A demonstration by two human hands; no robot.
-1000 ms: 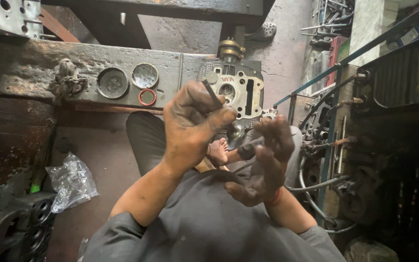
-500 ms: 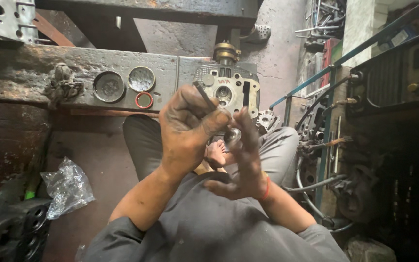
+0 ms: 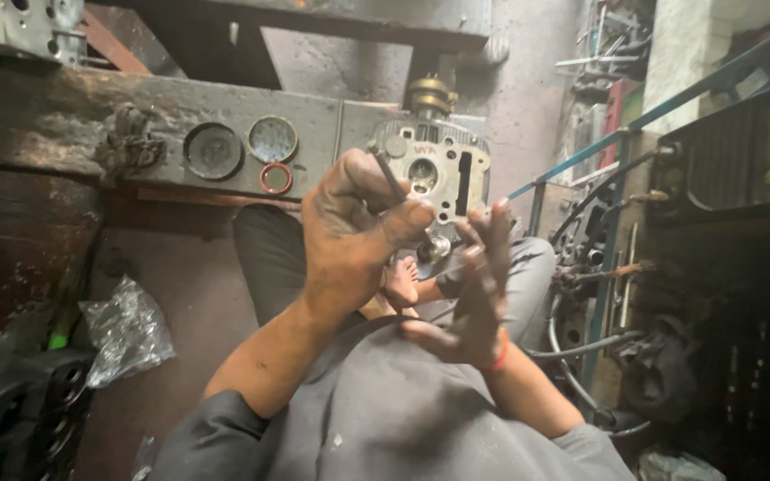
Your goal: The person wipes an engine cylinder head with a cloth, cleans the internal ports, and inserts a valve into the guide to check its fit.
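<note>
My left hand, dark with grease, is closed around a thin black rod whose tip sticks up past the thumb. A small shiny metal part shows just below the thumb, between both hands. My right hand is held flat and upright beside it, fingers straight and together, fingertips touching the left thumb. Behind the hands an engine cylinder head stands on the workbench. My crossed legs and a bare foot lie below.
On the bench sit two round metal discs, a red ring and a brass-topped part. A crumpled plastic bag lies on the floor at left beside dark engine parts. Hoses and a blue frame crowd the right.
My right hand has straightened from a curled grip to a flat upright palm against the left hand. The left hand kept its hold on the rod and stayed roughly in place.
</note>
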